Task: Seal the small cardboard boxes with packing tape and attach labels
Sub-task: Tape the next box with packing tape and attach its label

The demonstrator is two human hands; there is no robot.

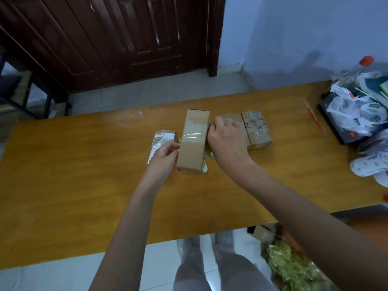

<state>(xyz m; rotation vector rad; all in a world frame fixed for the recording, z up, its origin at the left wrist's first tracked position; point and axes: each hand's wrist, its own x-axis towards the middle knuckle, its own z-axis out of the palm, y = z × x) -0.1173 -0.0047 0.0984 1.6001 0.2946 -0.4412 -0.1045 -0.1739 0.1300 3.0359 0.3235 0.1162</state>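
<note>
Hands at mid-table: my left hand [165,153] grips the near left edge of a taped box [194,141] standing on the table [84,185], my right hand [225,139] pinches its right side; a label [162,141] lies just left, two boxes [252,128] right.

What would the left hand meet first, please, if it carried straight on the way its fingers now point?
Most likely the cardboard box: the left hand has its fingers aimed rightward at the box's near-left side, seemingly already touching it. Depth is unclear from this one view.
</note>
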